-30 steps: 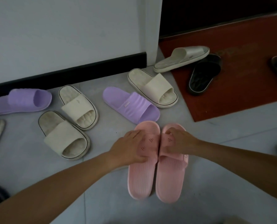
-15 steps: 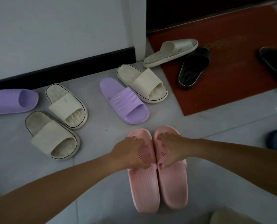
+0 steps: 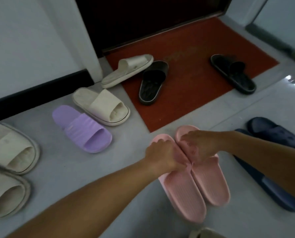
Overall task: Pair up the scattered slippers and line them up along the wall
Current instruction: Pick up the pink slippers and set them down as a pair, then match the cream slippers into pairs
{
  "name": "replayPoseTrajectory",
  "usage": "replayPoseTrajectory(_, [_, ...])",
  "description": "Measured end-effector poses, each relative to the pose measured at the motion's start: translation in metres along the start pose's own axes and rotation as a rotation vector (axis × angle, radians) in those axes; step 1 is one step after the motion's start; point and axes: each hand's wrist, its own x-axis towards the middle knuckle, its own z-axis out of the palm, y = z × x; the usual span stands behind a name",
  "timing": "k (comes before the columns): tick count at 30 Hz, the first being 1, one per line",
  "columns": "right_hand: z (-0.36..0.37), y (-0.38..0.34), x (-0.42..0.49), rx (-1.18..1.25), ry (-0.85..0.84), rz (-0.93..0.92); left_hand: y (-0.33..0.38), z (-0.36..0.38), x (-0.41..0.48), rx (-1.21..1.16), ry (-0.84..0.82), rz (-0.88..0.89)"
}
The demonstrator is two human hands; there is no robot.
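Two pink slippers lie side by side on the grey floor, touching along their inner edges. My left hand (image 3: 162, 156) grips the strap of the left pink slipper (image 3: 183, 194). My right hand (image 3: 200, 145) grips the strap of the right pink slipper (image 3: 210, 182). A purple slipper (image 3: 82, 128) lies to the left of them. Cream slippers sit near the wall (image 3: 31, 40): one (image 3: 101, 106) behind the purple one, one (image 3: 126, 70) tilted at the door corner, two (image 3: 11, 148) at the left edge.
A red doormat (image 3: 191, 93) lies before the dark door, with two black slippers (image 3: 152, 82) (image 3: 232, 75) on it. Two dark blue slippers (image 3: 274, 133) lie at the right, partly under my right forearm. A black skirting board (image 3: 38, 91) runs along the wall.
The view has swung right, bringing the blue slippers and second black slipper in. Both hands have kept their hold on the pink pair, which now points more to the upper left.
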Motion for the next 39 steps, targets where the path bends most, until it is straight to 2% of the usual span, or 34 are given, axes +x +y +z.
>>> replayPoseTrajectory(3, [0.010, 0.032, -0.012, 0.037, -0.098, 0.022, 0.029, 0.032, 0.006, -0.148, 0.015, -0.067])
replayPoseTrajectory(6, [0.024, 0.052, -0.019, 0.061, -0.078, 0.068, 0.052, 0.059, 0.003, -0.202, -0.027, -0.106])
replayPoseTrajectory(10, [0.045, 0.058, -0.029, 0.020, -0.156, 0.104, 0.068, 0.076, -0.002, -0.202, -0.137, -0.027])
replayPoseTrajectory(16, [0.031, 0.042, -0.026, -0.014, -0.081, 0.021, 0.045, 0.058, 0.011, -0.238, -0.098, -0.066])
replayPoseTrajectory(19, [0.009, 0.021, -0.014, 0.023, 0.024, -0.015, 0.013, 0.038, 0.018, -0.192, -0.104, -0.111])
replayPoseTrajectory(23, [-0.012, -0.010, 0.004, 0.179, 0.047, -0.068, -0.046, -0.002, 0.008, -0.186, -0.078, -0.132])
replayPoseTrajectory(26, [-0.022, -0.035, 0.016, 0.260, 0.053, -0.097, -0.093, -0.031, -0.012, -0.170, 0.003, -0.216])
replayPoseTrajectory(29, [-0.037, -0.064, 0.038, 0.216, 0.016, -0.144, -0.150, -0.058, -0.045, -0.126, 0.099, -0.306])
replayPoseTrajectory(33, [-0.058, -0.115, 0.076, 0.123, 0.003, -0.176, -0.233, -0.095, -0.098, 0.086, 0.236, -0.373])
replayPoseTrajectory(36, [-0.069, -0.162, 0.103, 0.036, 0.078, -0.221, -0.290, -0.114, -0.135, 0.222, 0.299, -0.552])
replayPoseTrajectory(39, [-0.076, -0.217, 0.129, -0.006, 0.242, -0.303, -0.337, -0.122, -0.168, 0.275, 0.365, -0.712])
